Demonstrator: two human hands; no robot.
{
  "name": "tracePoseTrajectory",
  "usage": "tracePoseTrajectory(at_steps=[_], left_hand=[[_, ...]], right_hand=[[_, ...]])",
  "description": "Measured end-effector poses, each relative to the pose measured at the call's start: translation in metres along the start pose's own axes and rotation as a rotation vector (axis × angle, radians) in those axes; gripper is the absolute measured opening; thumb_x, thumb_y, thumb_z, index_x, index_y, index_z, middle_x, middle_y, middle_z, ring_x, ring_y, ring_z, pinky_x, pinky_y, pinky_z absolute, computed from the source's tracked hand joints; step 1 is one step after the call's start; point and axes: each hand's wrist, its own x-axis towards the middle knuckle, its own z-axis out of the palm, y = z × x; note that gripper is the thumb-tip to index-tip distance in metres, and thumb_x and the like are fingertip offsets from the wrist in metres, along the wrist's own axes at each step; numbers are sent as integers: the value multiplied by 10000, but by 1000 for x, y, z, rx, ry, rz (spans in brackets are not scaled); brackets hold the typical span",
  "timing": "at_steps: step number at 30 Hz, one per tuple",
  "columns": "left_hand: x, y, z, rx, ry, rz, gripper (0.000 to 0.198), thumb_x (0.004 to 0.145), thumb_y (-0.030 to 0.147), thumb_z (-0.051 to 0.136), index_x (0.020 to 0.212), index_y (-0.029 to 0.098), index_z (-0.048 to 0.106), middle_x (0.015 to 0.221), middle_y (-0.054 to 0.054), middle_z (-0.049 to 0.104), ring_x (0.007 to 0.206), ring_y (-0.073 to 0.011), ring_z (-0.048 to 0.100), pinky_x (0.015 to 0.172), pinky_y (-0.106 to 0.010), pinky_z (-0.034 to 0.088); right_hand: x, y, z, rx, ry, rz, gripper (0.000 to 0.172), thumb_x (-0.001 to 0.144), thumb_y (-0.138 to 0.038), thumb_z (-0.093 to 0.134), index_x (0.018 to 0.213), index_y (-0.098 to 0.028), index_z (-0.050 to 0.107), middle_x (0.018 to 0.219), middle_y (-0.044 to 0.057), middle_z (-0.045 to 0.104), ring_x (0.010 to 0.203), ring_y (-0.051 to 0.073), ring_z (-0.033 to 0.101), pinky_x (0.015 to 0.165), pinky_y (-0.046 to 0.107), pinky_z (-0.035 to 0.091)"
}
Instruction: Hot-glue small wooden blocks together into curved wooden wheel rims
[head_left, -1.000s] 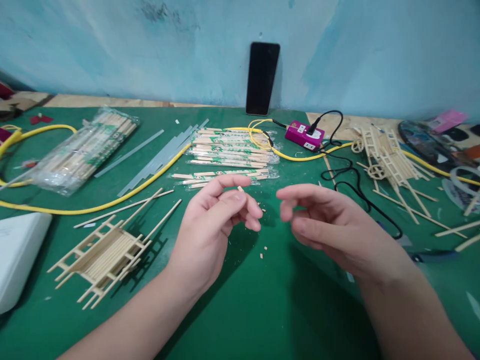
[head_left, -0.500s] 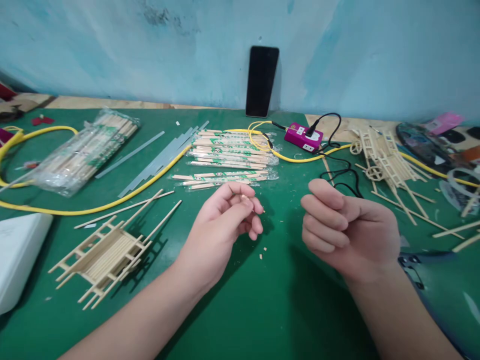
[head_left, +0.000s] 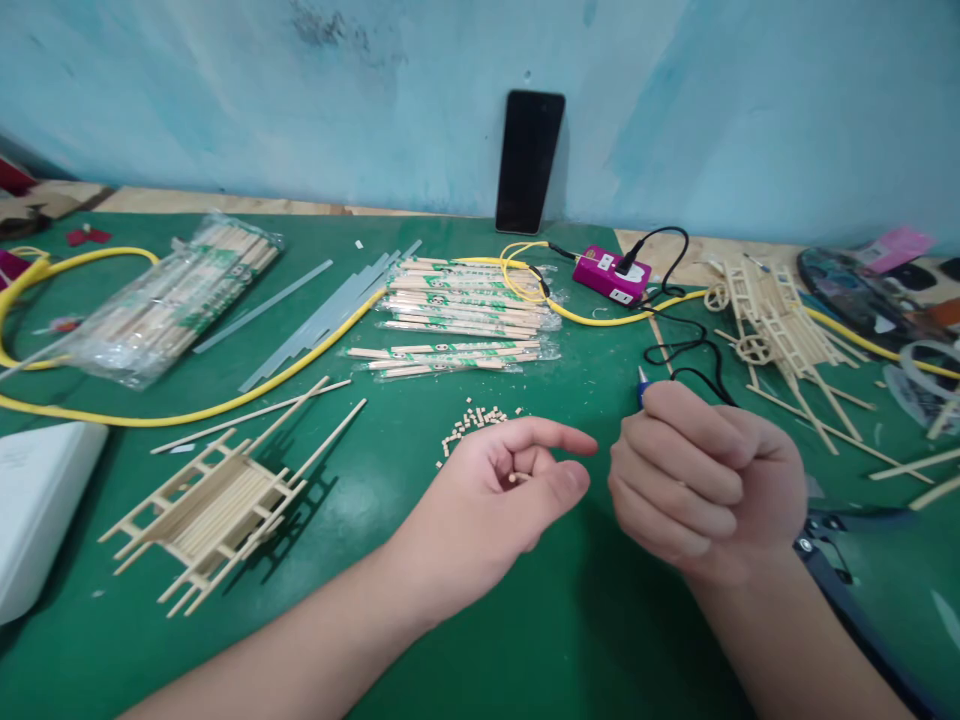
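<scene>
My left hand (head_left: 487, 515) is over the middle of the green table, thumb and forefinger apart. Its other fingers curl round a small piece of wooden stick (head_left: 517, 478), whose end shows in the palm. Just beyond this hand lies a heap of short cut stick pieces (head_left: 480, 420). Close by on the right, my right hand (head_left: 682, 480) is closed in a fist, and whatever it may hold is hidden. Behind that fist a blue pointed tip (head_left: 643, 385) pokes out, the rest of it covered. A small cart-like frame of sticks (head_left: 225, 505) rests to the left.
Wrapped chopsticks (head_left: 469, 310) and a bagged bundle (head_left: 180, 300) lie farther back, near translucent glue sticks (head_left: 322, 315). A yellow cable (head_left: 300, 365) runs to a purple socket block (head_left: 611, 275). A phone (head_left: 529, 160) leans on the wall. A wheeled stick model (head_left: 780, 320) stands right.
My left hand has shifted right and nearer me, its thumb and forefinger parting. The heap of cut pieces and the blue tip now show. My right fist has turned and dropped slightly.
</scene>
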Motion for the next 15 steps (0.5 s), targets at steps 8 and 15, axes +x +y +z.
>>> tracePoseTrajectory(at_steps=[8,15], left_hand=[[-1,-5,5,186,79,98,246,870,308,954,1053,163,874,600,73,498,544,-82,383,508,-244,278],[-1,-3,4,214,107,101,202,855,333,963,900,169,854,587,64,498,545,-91,386,506,-252,264]], right_hand=[[4,7,-5,-48,-10,68,336,893,-172,595,695,-256,337,547,-129,302,322,25,45,336,189,96],[5,7,-4,-128,39,95,349,868,-205,635,683,-250,343,530,-129,296,327,39,53,355,194,115]])
